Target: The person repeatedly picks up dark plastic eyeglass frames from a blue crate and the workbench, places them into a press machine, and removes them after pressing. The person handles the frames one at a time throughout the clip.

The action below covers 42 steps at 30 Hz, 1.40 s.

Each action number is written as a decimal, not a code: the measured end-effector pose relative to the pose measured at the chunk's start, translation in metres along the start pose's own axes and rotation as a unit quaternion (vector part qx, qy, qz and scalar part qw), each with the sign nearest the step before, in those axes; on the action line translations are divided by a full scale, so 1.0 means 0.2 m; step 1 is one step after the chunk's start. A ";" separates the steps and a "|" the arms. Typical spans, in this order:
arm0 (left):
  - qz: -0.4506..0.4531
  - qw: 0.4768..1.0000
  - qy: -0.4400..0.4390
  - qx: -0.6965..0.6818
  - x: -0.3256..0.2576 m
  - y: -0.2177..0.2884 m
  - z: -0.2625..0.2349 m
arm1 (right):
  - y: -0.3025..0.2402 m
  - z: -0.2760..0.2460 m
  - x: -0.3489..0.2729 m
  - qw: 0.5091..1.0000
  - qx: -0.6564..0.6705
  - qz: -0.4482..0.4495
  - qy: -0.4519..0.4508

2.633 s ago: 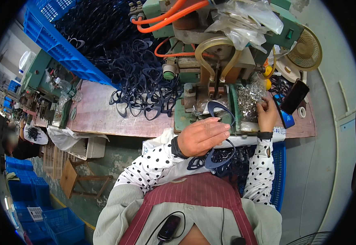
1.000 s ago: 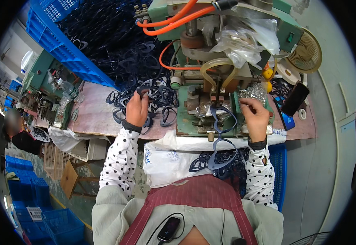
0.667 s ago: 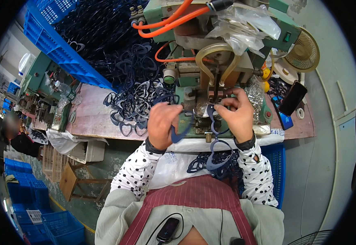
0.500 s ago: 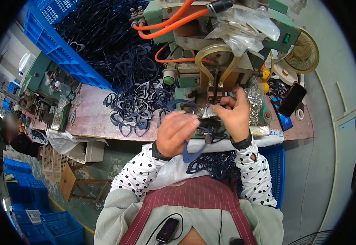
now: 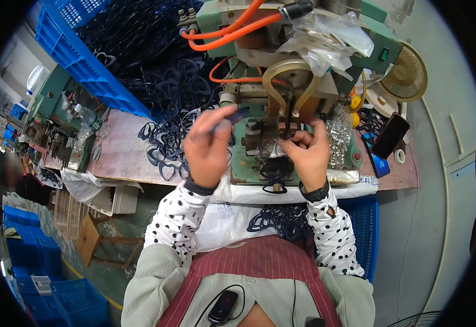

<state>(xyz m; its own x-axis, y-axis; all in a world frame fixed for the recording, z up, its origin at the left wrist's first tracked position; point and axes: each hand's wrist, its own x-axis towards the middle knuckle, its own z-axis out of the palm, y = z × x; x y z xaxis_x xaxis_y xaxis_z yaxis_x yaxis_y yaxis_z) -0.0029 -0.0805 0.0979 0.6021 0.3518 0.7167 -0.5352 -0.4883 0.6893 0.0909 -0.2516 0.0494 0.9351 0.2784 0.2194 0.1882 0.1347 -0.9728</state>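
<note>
My left hand [image 5: 208,150] is raised at the left of the green press [image 5: 240,171], thumb and fingers closed on a dark blue glasses frame [image 5: 239,115]. Motion blurs that frame, and the hand covers most of it. My right hand [image 5: 310,155] is at the press's tooling [image 5: 288,129], thumb and index finger pinched together at the small block below two bent tan tubes [image 5: 273,82]. Whatever sits between those fingertips is too small to make out. A heap of dark frames [image 5: 167,144] lies left of the press, and more frames [image 5: 281,220] rest below it, near my apron.
A blue crate [image 5: 93,73] tilts beside the heap at the back left. Right of the press are a bag of small shiny parts [image 5: 339,136], a black phone [image 5: 390,135] and a fan [image 5: 407,71]. Orange hoses [image 5: 224,38] cross above. A wooden stool [image 5: 93,234] stands lower left.
My left hand has moved up and left from the press's front, carrying the dark blue glasses frame away from the tooling. My right hand has stayed nearly in place, still pinched there.
</note>
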 end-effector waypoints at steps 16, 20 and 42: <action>-0.044 0.999 0.001 0.030 0.00 0.02 0.04 | -0.02 -0.01 -0.02 0.999 0.039 0.004 0.018; 0.295 0.934 -0.161 0.125 -0.22 -0.06 0.09 | 0.00 -0.02 -0.01 1.000 -0.013 -0.018 0.012; 0.280 0.922 -0.263 0.047 -0.32 -0.10 0.24 | 0.47 -0.70 0.03 0.839 -0.533 -0.063 0.090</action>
<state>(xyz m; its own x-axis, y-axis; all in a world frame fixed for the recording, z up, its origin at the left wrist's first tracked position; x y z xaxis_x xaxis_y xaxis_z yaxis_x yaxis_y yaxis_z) -0.0009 -0.1314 0.0330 0.4641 -0.4000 0.7903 -0.8104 -0.5520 0.1965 0.1558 -0.3709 -0.0517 0.8998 0.1651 0.4038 0.3612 -0.8010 -0.4775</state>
